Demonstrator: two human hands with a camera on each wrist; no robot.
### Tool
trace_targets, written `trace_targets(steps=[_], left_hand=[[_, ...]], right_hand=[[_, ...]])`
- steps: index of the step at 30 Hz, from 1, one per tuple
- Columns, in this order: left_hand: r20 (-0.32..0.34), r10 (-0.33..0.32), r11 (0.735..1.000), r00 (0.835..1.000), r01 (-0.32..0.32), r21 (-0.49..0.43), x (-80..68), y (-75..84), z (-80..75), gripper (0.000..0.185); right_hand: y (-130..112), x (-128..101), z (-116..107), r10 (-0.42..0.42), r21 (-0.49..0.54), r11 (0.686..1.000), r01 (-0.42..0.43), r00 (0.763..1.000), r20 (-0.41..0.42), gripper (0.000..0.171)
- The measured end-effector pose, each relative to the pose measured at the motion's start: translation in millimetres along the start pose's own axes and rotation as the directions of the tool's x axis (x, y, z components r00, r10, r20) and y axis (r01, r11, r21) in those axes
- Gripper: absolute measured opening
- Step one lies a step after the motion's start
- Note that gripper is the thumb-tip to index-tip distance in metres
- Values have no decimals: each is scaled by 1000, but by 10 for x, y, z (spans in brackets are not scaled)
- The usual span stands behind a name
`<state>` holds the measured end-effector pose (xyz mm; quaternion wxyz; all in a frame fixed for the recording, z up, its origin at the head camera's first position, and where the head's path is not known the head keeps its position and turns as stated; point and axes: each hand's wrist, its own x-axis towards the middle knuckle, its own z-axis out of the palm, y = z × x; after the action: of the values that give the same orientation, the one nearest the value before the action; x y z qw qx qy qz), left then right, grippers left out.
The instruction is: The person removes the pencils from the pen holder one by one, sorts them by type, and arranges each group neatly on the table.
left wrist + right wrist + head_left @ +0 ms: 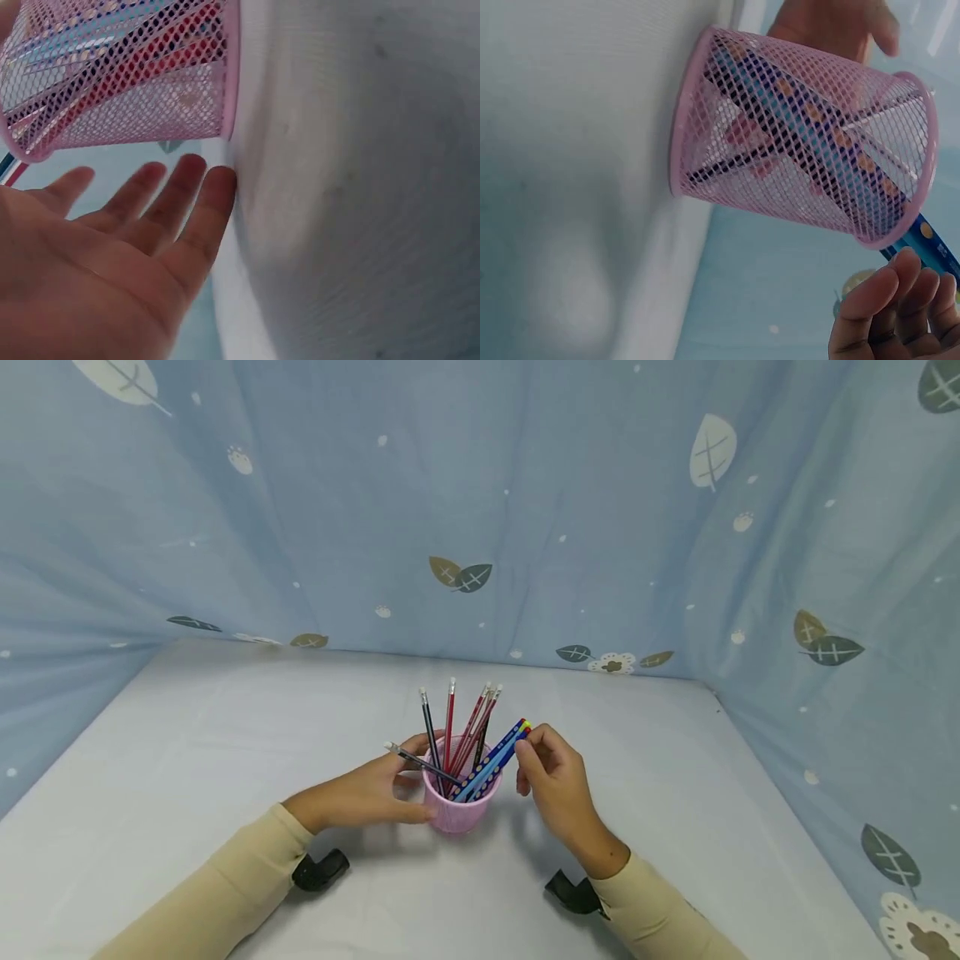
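Observation:
A pink mesh cup (453,814) stands on the white table (187,760) and holds several red, black and blue pencils. My left hand (411,777) lies against the cup's left side, thumb at its front wall. In the left wrist view the fingers (150,202) are straight, just under the cup (127,90). A black pencil (416,760) leans over the rim above that hand. My right hand (525,764) pinches the top end of the blue pencils (495,760), which slant out of the cup to the right. The right wrist view shows those fingertips (900,300) at the blue pencil (930,247) beyond the cup's rim (922,150).
Blue cloth printed with leaves (480,510) hangs as walls at the back and on both sides of the table. Black wrist camera mounts (318,870) (573,893) sit under both sleeves. Bare white tabletop lies all around the cup.

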<state>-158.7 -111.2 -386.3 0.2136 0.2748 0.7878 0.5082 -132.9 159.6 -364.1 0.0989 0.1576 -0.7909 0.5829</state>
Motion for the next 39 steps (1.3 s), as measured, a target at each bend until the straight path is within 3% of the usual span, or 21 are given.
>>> trace_targets(steps=[7, 17, 39], left_hand=[[-35, -29, 995, 999, 32, 91, 18, -26, 75, 102], [-22, -24, 997, 999, 26, 74, 56, -67, 144, 98], [21, -25, 997, 999, 24, 73, 116, -189, 46, 74]], right_hand=[[37, -18, 43, 5, -31, 1000, -4, 1000, 20, 20], [54, 4, 73, -1, -100, 995, 5, 999, 42, 16], [83, 15, 80, -2, -172, 985, 11, 999, 52, 16]])
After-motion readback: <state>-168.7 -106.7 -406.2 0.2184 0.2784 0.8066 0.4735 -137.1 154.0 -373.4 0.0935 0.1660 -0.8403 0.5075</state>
